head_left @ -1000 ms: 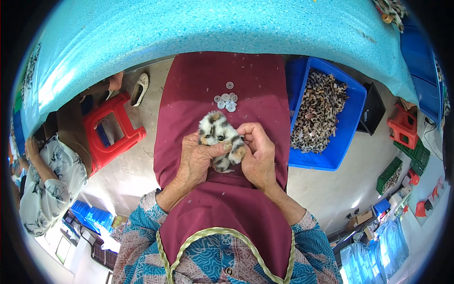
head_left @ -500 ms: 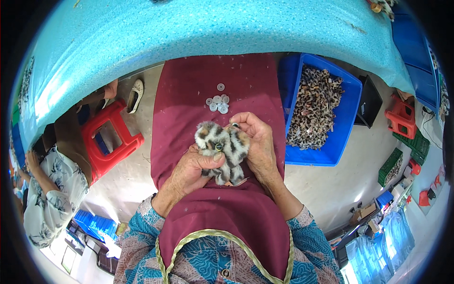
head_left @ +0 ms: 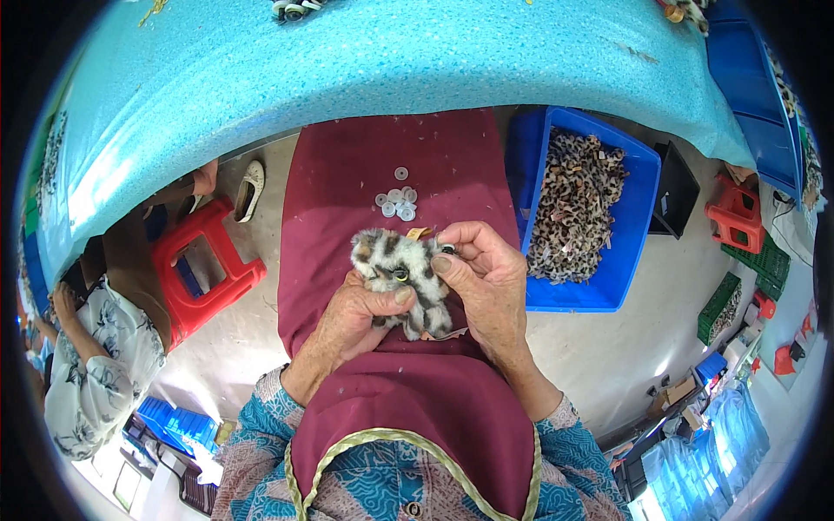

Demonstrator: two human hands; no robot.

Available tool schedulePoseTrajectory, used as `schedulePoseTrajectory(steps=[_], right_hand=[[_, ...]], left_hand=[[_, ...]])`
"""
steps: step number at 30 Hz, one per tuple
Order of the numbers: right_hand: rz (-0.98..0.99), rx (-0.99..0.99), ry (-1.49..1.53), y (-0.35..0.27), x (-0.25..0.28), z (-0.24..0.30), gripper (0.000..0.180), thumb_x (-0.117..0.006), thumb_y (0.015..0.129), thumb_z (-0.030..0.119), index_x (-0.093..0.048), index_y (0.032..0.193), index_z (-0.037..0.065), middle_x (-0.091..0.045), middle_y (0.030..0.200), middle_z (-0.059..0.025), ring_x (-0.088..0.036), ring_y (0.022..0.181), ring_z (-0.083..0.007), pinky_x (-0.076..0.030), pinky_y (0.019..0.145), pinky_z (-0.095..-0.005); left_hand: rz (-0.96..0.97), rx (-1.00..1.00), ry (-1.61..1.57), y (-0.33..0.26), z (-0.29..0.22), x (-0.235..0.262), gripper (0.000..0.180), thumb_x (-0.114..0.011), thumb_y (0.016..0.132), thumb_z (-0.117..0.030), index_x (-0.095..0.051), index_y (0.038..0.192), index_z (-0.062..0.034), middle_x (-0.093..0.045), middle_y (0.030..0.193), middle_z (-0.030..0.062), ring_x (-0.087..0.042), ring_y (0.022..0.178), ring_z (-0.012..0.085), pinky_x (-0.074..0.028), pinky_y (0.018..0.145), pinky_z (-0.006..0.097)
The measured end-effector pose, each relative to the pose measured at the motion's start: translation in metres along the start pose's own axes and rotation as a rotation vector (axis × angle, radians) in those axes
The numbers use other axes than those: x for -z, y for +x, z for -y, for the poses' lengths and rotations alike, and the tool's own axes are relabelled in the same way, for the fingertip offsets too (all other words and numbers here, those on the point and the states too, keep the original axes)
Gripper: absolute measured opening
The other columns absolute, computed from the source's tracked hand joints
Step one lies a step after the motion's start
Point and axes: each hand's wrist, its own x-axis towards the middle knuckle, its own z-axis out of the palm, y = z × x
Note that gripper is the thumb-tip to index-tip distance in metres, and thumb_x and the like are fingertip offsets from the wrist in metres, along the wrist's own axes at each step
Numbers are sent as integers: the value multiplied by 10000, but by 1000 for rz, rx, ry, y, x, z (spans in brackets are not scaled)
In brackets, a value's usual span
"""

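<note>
A small spotted plush animal [head_left: 404, 269], white with black and brown patches, is gripped in my left hand [head_left: 352, 317], the thumb pressing on its front. One yellow-and-black toy eye [head_left: 400, 275] sits in its fur. At the plush's right side, my right hand [head_left: 486, 278] pinches a dark, shiny toy eye [head_left: 447, 248] between thumb and forefinger. I cannot tell whether this eye is in the fur. Several translucent plastic washers [head_left: 398, 206] lie in a loose cluster on my maroon apron [head_left: 339, 200], beyond the plush.
A blue bin [head_left: 638, 208] full of spotted plush pieces [head_left: 573, 208] stands on the floor to the right. The turquoise-covered table [head_left: 391, 69] spans the far side, with small eye parts [head_left: 297, 9] on it. A red stool [head_left: 204, 265] and a seated person [head_left: 95, 365] are at left.
My right hand has turned so its thumb comes over the plush's side, with the dark eye now in its pinch. An orange-brown tag shows at the plush's top. The view has shifted slightly.
</note>
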Motion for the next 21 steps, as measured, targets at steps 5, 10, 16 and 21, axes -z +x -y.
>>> schedulePoseTrajectory(steps=[5, 10, 16, 21], right_hand=[[-8, 7, 11, -1, -3, 6, 138, -589, 820, -30, -550, 953, -31, -635, 860, -82, -584, 764, -71, -481, 670, -198], [-40, -9, 14, 2, -2, 7, 142, -594, 821, -21, -553, 957, -31, -637, 861, -84, -585, 759, -67, -482, 663, -191], [-44, 36, -3, 2, -3, 14, 159, -603, 818, -13, -556, 969, -35, -635, 852, -77, -588, 762, -71, -482, 667, -193], [-63, 88, -30, 3, -3, 11, 174, -615, 809, -19, -558, 973, -40, -634, 834, -76, -590, 754, -70, -483, 661, -188]], left_hand=[[31, -11, -28, 0, -3, -6, 494, -657, 734, 30, -482, 1190, -42, -600, 1056, 92, -590, 979, 217, -500, 835, 368], [8, -58, 28, -2, -1, -15, 466, -636, 735, 82, -505, 1163, -49, -610, 1039, 98, -599, 966, 211, -530, 790, 357], [5, -37, -12, -2, -3, -21, 529, -657, 700, 106, -490, 1176, -52, -601, 1064, 100, -594, 984, 217, -533, 798, 363], [9, -66, 39, -4, -5, -24, 596, -688, 670, 96, -460, 1200, -51, -599, 1063, 98, -589, 993, 222, -529, 813, 370]])
